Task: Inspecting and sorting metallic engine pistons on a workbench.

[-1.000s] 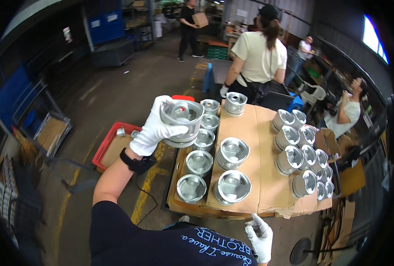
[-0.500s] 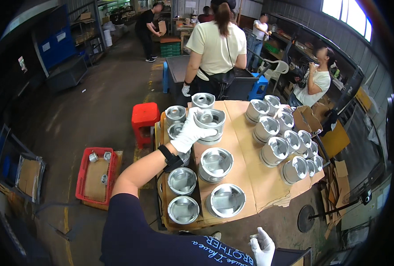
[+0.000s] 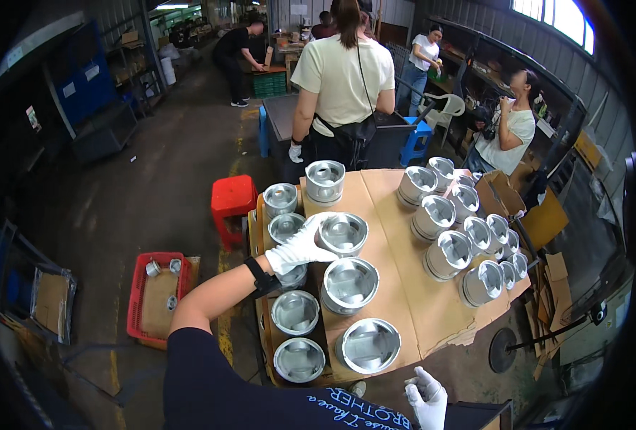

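Note:
My left hand [image 3: 298, 248], in a white glove, is wrapped round a silver metal piston [image 3: 344, 233], thumb on its near side and fingers at its far side. This piston stands upright on a cardboard sheet [image 3: 386, 251], hollow top face up. Close in front of it is another piston [image 3: 350, 284], and a further piston [image 3: 325, 180] stands beyond. Under my left arm runs a second row of pistons, one of them a near piston [image 3: 295, 313], partly hidden by my hand and wrist. My gloved right hand [image 3: 427, 401] hangs beside the near edge, holding nothing, fingers loosely bent and apart.
Several more pistons [image 3: 449, 255] stand grouped on the right of the cardboard. A red stool [image 3: 233, 203] and a red basket [image 3: 137, 307] with a few metal parts are at left. Co-workers are beyond, the nearest person [image 3: 343, 79] with back turned. A round-based stand [image 3: 503, 350] is at right.
My left hand has lowered the piston from a raised, tilted position onto the cardboard, nearer to me. My right hand stays about where it was. The whole view has shifted slightly.

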`<state>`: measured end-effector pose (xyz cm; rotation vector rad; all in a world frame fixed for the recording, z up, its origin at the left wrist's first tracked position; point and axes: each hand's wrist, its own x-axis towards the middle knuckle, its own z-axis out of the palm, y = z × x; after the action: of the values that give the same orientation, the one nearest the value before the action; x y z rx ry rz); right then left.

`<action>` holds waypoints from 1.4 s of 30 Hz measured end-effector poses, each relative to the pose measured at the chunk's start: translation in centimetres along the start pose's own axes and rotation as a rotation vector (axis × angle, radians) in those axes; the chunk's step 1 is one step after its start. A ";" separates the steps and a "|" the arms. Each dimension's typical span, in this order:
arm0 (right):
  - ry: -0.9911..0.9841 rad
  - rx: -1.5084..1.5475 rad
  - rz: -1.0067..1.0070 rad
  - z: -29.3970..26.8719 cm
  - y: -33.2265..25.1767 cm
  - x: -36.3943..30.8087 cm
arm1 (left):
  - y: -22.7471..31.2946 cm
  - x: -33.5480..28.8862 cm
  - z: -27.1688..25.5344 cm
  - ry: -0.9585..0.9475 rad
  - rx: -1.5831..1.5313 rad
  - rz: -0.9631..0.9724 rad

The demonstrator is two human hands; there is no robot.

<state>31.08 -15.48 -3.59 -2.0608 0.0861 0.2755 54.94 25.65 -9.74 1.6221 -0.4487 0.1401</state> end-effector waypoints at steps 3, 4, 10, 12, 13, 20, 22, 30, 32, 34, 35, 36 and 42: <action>-0.004 0.021 0.019 -0.2 -0.4 0.4 | 2.2 0.5 -2.1 -0.148 0.138 -0.079; 0.006 0.022 0.019 -0.3 -0.7 0.4 | 3.6 0.8 -2.8 -0.054 0.283 -0.172; 0.009 0.052 0.085 -0.2 -1.6 -0.1 | 1.9 6.1 -6.9 0.431 0.872 0.225; 0.015 0.008 0.079 -0.2 -2.2 -0.4 | 2.5 8.2 -6.2 0.269 1.164 0.325; 0.028 0.018 0.096 -0.1 -1.9 -0.7 | 2.2 9.0 -6.0 0.182 1.281 0.352; 0.096 0.026 0.121 0.2 -0.7 -3.1 | -2.3 11.4 -4.3 0.192 1.502 0.121; 0.141 0.020 0.093 0.1 0.0 -3.8 | -2.3 11.5 -4.6 0.223 1.499 0.171; 0.103 0.028 0.039 -2.1 1.7 -5.4 | 3.9 6.1 -7.6 0.607 1.305 -0.055; 0.023 0.045 0.008 -3.1 1.8 -5.0 | 5.8 2.2 -10.2 0.790 0.659 0.102; -0.058 0.056 -0.006 -4.2 1.0 -4.3 | 8.5 -2.7 -12.1 0.950 0.108 0.083; -0.085 0.026 -0.063 -4.8 1.0 -3.9 | 11.7 -4.6 -9.7 0.967 -0.215 0.066; -0.134 0.021 -0.083 -5.4 1.5 -3.5 | 15.0 -6.1 -6.6 0.972 -0.535 0.066; -0.422 -0.024 -0.366 -8.4 2.7 -1.1 | 21.8 -20.0 4.5 0.898 -0.977 0.193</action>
<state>30.83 -24.15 -1.79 -1.9548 -0.5470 0.4754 27.89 24.43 3.02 0.4481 0.0581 0.6503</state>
